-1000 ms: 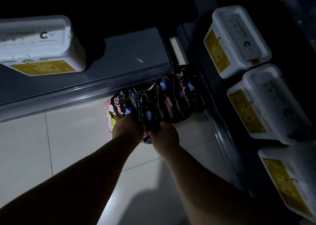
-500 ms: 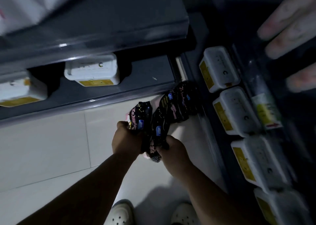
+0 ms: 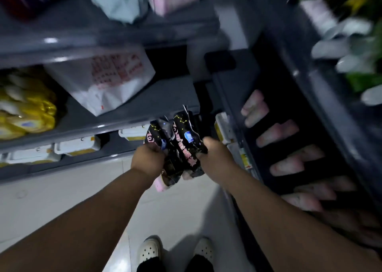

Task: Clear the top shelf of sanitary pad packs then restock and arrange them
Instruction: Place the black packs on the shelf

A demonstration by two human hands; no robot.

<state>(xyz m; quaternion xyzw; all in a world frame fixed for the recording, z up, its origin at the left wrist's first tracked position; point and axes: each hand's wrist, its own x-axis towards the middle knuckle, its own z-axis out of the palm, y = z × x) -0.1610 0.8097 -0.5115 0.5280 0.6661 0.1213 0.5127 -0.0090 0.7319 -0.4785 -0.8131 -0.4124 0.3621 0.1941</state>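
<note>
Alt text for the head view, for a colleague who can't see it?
A bundle of black pad packs is gripped between the left hand and right hand, above a pale tiled floor. Grey shelves with white boxes stand ahead and to the right.

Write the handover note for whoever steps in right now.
Left hand: grips the black packs from the left.
Right hand: grips the same bundle from the right.
Packs: held above the floor, a pink pack at the bundle's bottom.
Done: bundle in hand.
Left: place and arrange them on the top shelf, whose state cannot be told here.
</note>
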